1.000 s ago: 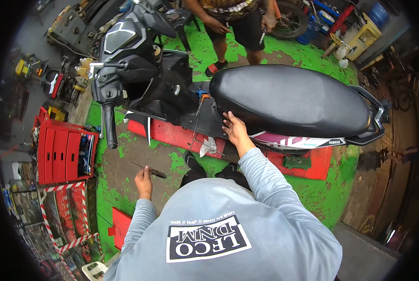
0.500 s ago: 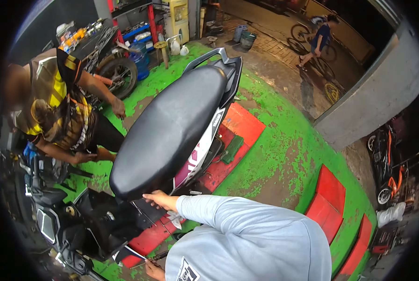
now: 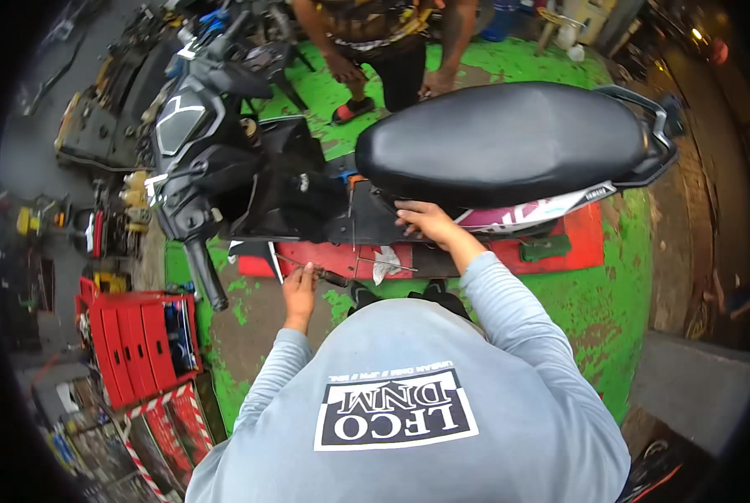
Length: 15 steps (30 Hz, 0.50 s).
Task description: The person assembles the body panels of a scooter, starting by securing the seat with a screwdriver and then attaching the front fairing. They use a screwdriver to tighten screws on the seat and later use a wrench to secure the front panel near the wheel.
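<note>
Black and shiny, the scooter seat (image 3: 509, 138) fills the top of the view, from 12 to 2 o'clock. The right hand (image 3: 425, 225) is at the middle, just under the seat's front edge. Its fingers rest on the dark side panel (image 3: 367, 222) there, but I cannot tell if they grip it or only press on it.

The left hand (image 3: 300, 285) is lower, near 9 o'clock from the right hand. It is clenched around a screwdriver (image 3: 320, 272) with a dark handle. The thin metal end points toward 10 o'clock, just beside the red ramp (image 3: 308, 256) under the scooter.

Both arms wear grey sleeves (image 3: 509, 310).

The floor (image 3: 618, 293) is green with worn brown spots. A red toolbox (image 3: 136, 344) stands at 8 o'clock, well apart from the hands. At 12 o'clock another person (image 3: 383, 42) bends on the far side of the scooter, hands hanging low. The handlebars (image 3: 195, 126) sit at 10 o'clock.
</note>
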Motion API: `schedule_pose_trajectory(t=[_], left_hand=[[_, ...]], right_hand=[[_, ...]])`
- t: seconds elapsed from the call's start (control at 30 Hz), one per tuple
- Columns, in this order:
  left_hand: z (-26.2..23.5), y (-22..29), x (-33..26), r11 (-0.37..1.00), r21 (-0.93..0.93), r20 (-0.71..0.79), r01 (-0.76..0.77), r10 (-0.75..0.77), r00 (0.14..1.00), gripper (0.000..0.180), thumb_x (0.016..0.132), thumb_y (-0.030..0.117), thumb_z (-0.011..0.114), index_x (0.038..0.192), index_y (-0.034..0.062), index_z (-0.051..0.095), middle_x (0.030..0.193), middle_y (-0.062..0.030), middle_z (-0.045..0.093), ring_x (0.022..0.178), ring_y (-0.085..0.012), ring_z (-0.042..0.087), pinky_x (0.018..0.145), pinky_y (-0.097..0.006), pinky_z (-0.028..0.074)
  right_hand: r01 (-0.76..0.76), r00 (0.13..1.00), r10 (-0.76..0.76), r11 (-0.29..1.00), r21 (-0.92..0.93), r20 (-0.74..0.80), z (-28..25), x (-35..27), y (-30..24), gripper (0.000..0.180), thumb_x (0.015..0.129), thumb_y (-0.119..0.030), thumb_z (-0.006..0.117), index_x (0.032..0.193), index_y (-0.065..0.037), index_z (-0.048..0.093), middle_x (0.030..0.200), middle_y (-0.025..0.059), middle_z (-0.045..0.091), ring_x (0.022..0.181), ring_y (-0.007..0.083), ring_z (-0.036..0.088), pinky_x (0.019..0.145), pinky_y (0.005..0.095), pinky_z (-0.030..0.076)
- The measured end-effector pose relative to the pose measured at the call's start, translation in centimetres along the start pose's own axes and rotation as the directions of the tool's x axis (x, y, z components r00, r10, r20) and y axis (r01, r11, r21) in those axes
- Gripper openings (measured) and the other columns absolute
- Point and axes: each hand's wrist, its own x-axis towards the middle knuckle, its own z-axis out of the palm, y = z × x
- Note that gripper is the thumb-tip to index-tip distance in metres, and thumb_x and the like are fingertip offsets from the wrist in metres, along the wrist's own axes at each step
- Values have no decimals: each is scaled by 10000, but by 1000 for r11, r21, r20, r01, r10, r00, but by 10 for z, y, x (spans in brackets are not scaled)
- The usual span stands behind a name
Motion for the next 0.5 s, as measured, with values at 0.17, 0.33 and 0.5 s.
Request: schedule_pose_trajectory(t=[0.17,0.33,0.5], left_hand=[[4,-1,-14,994,-106,-11,40,-41,999,318,1026,301,606,960,24,749,725,22,613,590,-61,476,529,-242,379],[20,13,-21,974,-189,-4,124,-127,992,360,1037,335,577,994,25,754,759,5,642,625,-63,510,549,-239,404],[46,60,-19,898,-349,197,269,-210,958,388,1063,341,522,1084,8,719,812,-5,637,656,-98,556,587,-243,443]], right_hand=[[-27,996,23,999,-44,-88,-2,2,0,554,986,-355,627,1483,-142,506,1030,23,719,738,83,541,622,251,439],[79,990,-81,997,-17,-114,19,-4,12,640,954,-317,667,1517,-120,435,1072,35,705,786,84,535,640,252,436],[253,921,-146,930,-269,361,70,-14,33,618,907,-342,753,1400,-31,550,1153,87,684,1105,191,623,996,347,475]])
